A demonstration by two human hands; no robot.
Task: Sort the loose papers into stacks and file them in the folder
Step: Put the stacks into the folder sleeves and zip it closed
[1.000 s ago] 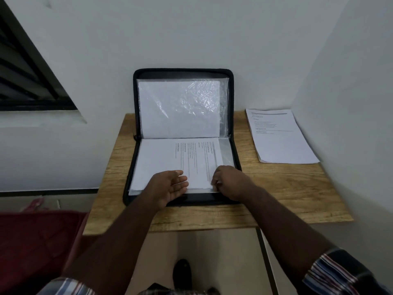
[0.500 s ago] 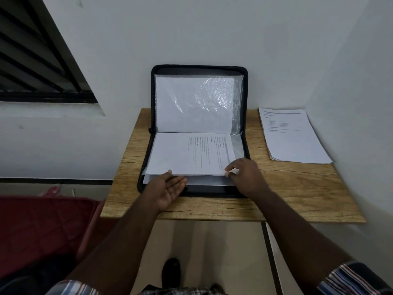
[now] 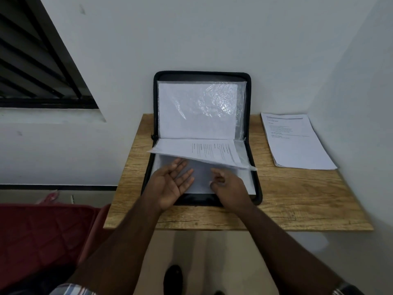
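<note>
Near edge first: both forearms come in from 6 o'clock over the table. Left hand is palm up, fingers straight and a bit spread, tips under the lifted sleeve, holding nothing. Right hand sits just beside it at 3 o'clock, fingers loosely curled, nothing pinched that I can see; whether it touches the page below, can't tell. Folder lies open mid-table, black zip rim, its back half propped upright vs. the wall at 12 o'clock w/ a crinkly plastic pocket. The sleeve w/ a printed sheet inside is tilted up, right corner sticking out past the folder rim. Under it, more white pages lie flat. Stack of loose papers waits at 2 o'clock, apart from the folder, by the right wall.
</note>
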